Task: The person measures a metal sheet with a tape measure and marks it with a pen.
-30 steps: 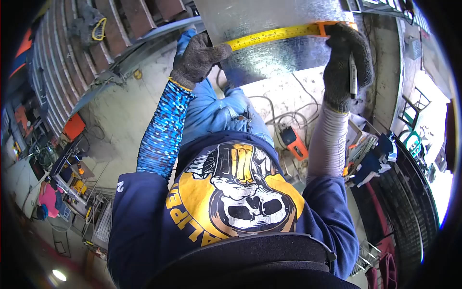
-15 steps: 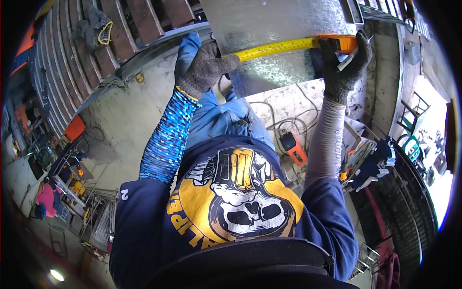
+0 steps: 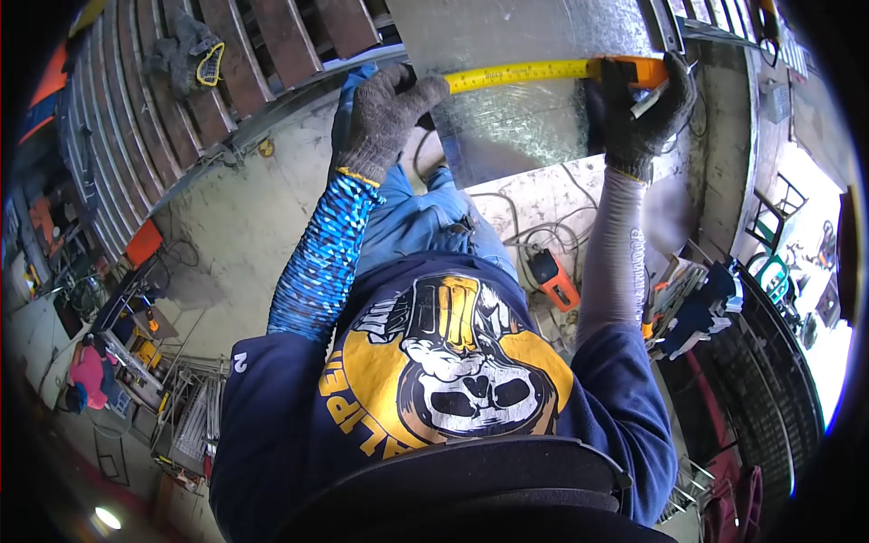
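Across the top of the view, the metal sheet (image 3: pixel 525 36) stands in front of the person, its lower edge over the concrete floor (image 3: pixel 244 208). Both arms reach up and forward, nearly straight: patterned blue sleeve on the left, grey on the right.

- Since a second ago both hands have slid further up the sheet, so the measured line now crosses it higher up.
- Left hand (image 3: pixel 385 113), grey glove: curled, thumb pinning the end of the tape measure (image 3: pixel 520 72) at the sheet's left edge.
- Right hand (image 3: pixel 638 113), dark glove: closed around the orange case (image 3: pixel 634 68), tape pulled level and flat on the metal.
- Marker (image 3: pixel 654 100) tucked in the same fist, now angled; earlier it pointed down.
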`<state>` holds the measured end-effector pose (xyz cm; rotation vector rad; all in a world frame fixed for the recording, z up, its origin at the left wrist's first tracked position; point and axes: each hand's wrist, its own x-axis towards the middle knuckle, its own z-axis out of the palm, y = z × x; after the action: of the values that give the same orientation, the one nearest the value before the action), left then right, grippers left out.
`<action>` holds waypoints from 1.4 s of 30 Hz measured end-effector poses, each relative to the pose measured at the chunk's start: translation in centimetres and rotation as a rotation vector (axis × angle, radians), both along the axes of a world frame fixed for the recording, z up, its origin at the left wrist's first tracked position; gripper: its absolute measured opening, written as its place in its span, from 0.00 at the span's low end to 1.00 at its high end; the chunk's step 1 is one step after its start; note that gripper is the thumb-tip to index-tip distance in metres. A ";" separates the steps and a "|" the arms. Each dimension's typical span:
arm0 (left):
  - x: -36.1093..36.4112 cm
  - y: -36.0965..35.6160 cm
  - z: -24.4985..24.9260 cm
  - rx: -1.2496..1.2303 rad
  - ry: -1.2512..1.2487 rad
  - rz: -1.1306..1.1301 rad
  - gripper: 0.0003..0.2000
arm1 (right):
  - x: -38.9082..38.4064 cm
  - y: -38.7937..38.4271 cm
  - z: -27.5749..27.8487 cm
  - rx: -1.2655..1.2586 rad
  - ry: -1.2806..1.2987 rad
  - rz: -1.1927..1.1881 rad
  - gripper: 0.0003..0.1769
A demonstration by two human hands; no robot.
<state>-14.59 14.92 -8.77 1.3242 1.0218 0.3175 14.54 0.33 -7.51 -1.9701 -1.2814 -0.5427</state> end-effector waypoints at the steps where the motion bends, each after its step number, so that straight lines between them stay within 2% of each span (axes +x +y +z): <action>1: 0.3 0.3 0.5 0.157 0.078 0.008 0.16 | 0.1 0.5 0.3 0.003 0.002 0.000 0.44; 3: 0.7 0.3 0.8 0.177 0.105 0.028 0.13 | 0.5 1.7 0.7 -0.003 -0.027 0.022 0.45; 6: 0.7 0.6 -0.1 -0.020 -0.071 0.185 0.09 | 0.6 3.2 1.3 -0.005 -0.026 0.024 0.44; 12: -0.1 0.8 -1.8 -0.228 -0.353 0.191 0.12 | 2.4 4.9 1.1 0.006 -0.060 0.112 0.44; 19: -0.3 0.5 -1.7 -0.222 -0.272 0.133 0.12 | 1.8 4.1 1.8 0.008 -0.048 0.109 0.43; 21: -0.3 0.6 -1.8 -0.143 -0.251 0.105 0.11 | 1.4 3.5 2.0 -0.007 -0.063 0.089 0.43; 24: -0.3 0.5 -2.0 -0.095 -0.186 0.072 0.11 | 1.6 3.1 1.1 0.096 0.037 0.128 0.43; 28: -0.1 0.4 -1.6 -0.185 -0.260 0.089 0.11 | 2.0 2.1 1.1 0.047 -0.001 0.096 0.43; 30: -0.3 0.6 -1.4 -0.184 -0.191 -0.022 0.11 | 2.3 2.1 1.1 0.028 -0.064 0.091 0.43; 33: -0.5 1.0 -1.3 -0.188 -0.153 -0.055 0.12 | 2.2 2.4 1.0 0.025 -0.048 0.081 0.44; 36: -0.1 0.2 -1.0 -0.253 -0.267 0.035 0.12 | 2.1 2.1 1.0 0.028 -0.008 0.092 0.44; 42: 0.6 0.2 0.2 -0.221 -0.184 0.033 0.13 | 2.0 1.8 1.2 -0.029 0.047 0.078 0.47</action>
<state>-13.95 15.08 -8.54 1.0595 0.8967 0.3348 16.57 2.13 -6.36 -1.9363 -1.3367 -0.4395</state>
